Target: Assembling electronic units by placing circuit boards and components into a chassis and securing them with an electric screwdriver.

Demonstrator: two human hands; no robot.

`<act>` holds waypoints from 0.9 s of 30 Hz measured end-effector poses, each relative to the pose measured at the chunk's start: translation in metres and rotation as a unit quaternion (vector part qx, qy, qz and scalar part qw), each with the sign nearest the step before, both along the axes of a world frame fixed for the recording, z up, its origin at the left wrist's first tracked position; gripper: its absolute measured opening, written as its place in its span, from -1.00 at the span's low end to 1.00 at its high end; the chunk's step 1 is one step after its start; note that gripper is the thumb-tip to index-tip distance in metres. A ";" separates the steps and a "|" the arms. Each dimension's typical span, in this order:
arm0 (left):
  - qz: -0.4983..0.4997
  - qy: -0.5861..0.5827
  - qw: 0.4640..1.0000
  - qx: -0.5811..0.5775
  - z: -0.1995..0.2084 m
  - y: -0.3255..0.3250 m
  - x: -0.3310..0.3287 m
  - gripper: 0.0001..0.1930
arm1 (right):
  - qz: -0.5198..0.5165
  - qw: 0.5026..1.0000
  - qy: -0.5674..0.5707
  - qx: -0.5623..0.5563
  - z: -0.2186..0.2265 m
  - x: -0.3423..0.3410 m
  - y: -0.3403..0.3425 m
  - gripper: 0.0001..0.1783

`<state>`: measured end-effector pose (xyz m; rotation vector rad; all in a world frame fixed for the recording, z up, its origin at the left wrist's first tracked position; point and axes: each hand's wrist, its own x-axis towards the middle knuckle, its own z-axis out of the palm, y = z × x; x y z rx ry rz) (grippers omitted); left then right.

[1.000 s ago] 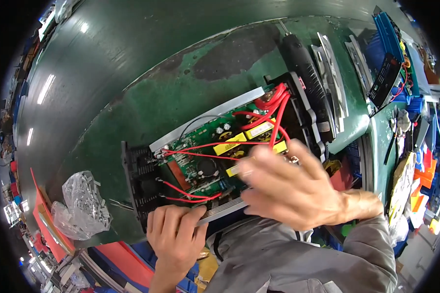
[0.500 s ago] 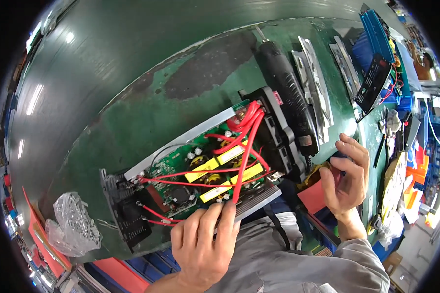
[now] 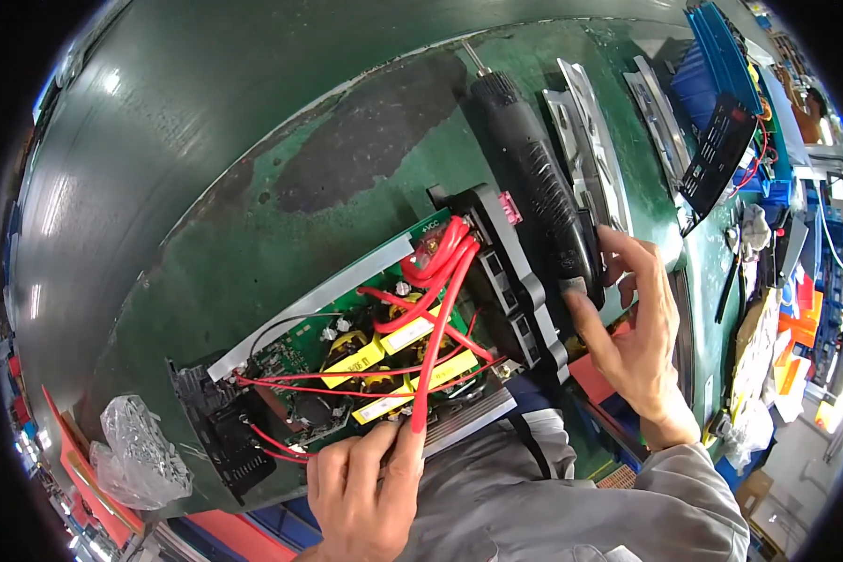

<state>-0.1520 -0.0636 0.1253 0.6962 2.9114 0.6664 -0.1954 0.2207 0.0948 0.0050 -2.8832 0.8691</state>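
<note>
An opened power inverter (image 3: pixel 300 342) lies slantwise on the green bench, its green circuit board showing between two black end panels. Thick red wires (image 3: pixel 437 332) cross over yellow-taped coils (image 3: pixel 354 365). My left hand (image 3: pixel 370 487) is closed on the inverter's near side, fingers curled over the edge by the ribbed metal side (image 3: pixel 468 419). A red wire runs down to its fingertips; whether they pinch it I cannot tell. My right hand (image 3: pixel 639 342) grips the near end of a black electric screwdriver (image 3: pixel 543 183), thumb on one side and fingers on the other. The bit points away from me.
Right of the screwdriver lie bent metal strips (image 3: pixel 585 140) and another metal strip (image 3: pixel 660 117). Beyond them stands a blue metal housing (image 3: pixel 724 61) with a black panel (image 3: pixel 718 164). A clear plastic bag (image 3: pixel 140 450) sits at the near left, beside a red sheet (image 3: pixel 89 468).
My right hand has moved left and taken hold of the screwdriver's near end. The inverter and my left hand appear slightly further left and lower in view.
</note>
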 end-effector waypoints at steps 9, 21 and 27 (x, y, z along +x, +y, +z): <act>-0.023 -0.023 0.999 0.015 -0.002 -0.006 -0.003 -0.50 | 0.002 0.999 0.000 0.049 0.000 -0.010 -0.005 -0.08; -0.035 0.015 0.999 0.005 -0.006 -0.005 -0.003 -0.53 | 0.026 0.994 -0.033 0.104 0.021 0.011 0.001 -0.08; -0.058 0.031 0.998 -0.014 -0.004 -0.006 -0.009 -0.56 | -0.009 0.994 -0.104 0.040 0.013 0.050 0.010 -0.25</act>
